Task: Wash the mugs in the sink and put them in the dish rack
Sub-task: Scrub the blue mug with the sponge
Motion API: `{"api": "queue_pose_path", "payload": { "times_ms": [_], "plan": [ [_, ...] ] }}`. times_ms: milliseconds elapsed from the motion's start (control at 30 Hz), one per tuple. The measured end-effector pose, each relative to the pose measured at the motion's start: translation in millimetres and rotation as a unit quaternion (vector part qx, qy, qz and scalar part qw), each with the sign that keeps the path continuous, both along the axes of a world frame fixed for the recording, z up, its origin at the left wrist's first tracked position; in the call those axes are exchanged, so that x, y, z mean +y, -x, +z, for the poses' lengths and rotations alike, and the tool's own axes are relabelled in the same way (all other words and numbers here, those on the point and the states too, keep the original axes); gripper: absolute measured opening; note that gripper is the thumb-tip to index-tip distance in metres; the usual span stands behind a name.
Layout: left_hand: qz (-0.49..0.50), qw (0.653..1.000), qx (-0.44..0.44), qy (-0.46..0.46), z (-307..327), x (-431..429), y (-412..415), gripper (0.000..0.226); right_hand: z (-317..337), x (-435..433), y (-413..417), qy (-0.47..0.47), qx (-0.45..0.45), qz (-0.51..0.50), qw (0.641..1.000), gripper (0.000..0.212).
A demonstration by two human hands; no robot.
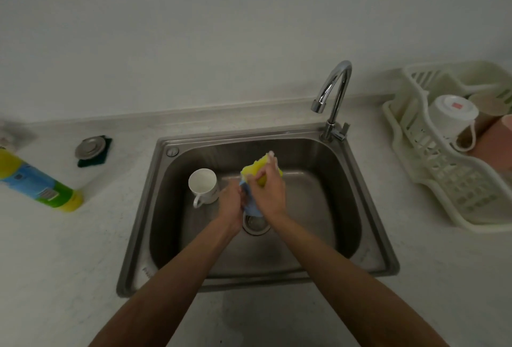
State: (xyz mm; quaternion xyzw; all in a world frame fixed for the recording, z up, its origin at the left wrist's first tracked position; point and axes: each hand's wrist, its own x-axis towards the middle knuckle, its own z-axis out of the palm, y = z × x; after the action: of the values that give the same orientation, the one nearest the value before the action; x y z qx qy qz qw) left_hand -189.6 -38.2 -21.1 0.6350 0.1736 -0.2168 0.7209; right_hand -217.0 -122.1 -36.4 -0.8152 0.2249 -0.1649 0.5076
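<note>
Over the stainless steel sink (pixel 318 208), the left hand (pixel 231 205) grips a pale blue mug (pixel 252 206) (mostly hidden by both hands), and the right hand (pixel 270 194) clutches a yellow sponge (pixel 259 165) against it. Two mugs are in the basin: the blue one and a white ceramic mug (pixel 203 186), upright just beside it. The cream plastic dish rack (pixel 443 180) holds three: an upturned white mug (pixel 451 119), a tan mug (pixel 484 102) and a pink mug (pixel 496 144).

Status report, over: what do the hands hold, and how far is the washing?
Left hand holds blue mug over sink. Right hand grips sponge against it. White mug stands in sink, waiting. Nothing between sink and rack.
</note>
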Motion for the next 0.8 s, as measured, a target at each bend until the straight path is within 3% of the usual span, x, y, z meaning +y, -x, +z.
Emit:
{"api": "queue_pose_path", "payload": {
  "times_ms": [100,167,333,400,467,500,567,667,800],
  "plan": [
    [0.004,1.000,-0.009,-0.027,-3.5,-0.3,3.6,0.029,-16.7,14.2,26.6,-0.036,-0.026,-0.004,0.999,0.074],
    [0.009,1.000,0.004,-0.030,-5.3,-0.4,5.0,0.028,-31.7,18.6,36.2,-0.060,-0.028,-0.015,0.998,0.072],
    [0.070,0.995,0.054,0.039,3.5,-2.0,0.6,0.029,-34.1,21.2,50.3,-0.103,0.002,-0.017,0.995,0.098],
    [0.076,0.994,0.054,0.055,9.2,-0.1,-1.9,0.033,-39.5,20.1,57.9,-0.088,0.000,-0.004,0.996,0.090],
    [0.059,0.996,0.043,0.060,10.4,4.0,-4.2,0.035,-38.8,12.6,54.0,-0.111,-0.009,-0.029,0.993,0.065],
    [0.045,0.997,0.035,0.057,10.6,7.0,-4.8,0.036,-31.3,8.0,48.6,-0.156,-0.026,-0.049,0.986,0.056],
    [0.012,0.999,0.011,0.029,9.7,15.5,-6.9,0.035,-12.1,-5.9,36.7,-0.259,-0.035,-0.049,0.964,0.061],
    [-0.077,0.994,-0.038,-0.064,7.6,29.3,-13.3,0.034,10.1,-32.7,18.6,-0.290,0.019,0.028,0.956,0.040],
    [-0.182,0.964,-0.122,-0.150,16.3,43.0,-18.3,0.034,27.8,-55.5,2.8,-0.287,0.141,0.122,0.940,0.042]
  ]
}}
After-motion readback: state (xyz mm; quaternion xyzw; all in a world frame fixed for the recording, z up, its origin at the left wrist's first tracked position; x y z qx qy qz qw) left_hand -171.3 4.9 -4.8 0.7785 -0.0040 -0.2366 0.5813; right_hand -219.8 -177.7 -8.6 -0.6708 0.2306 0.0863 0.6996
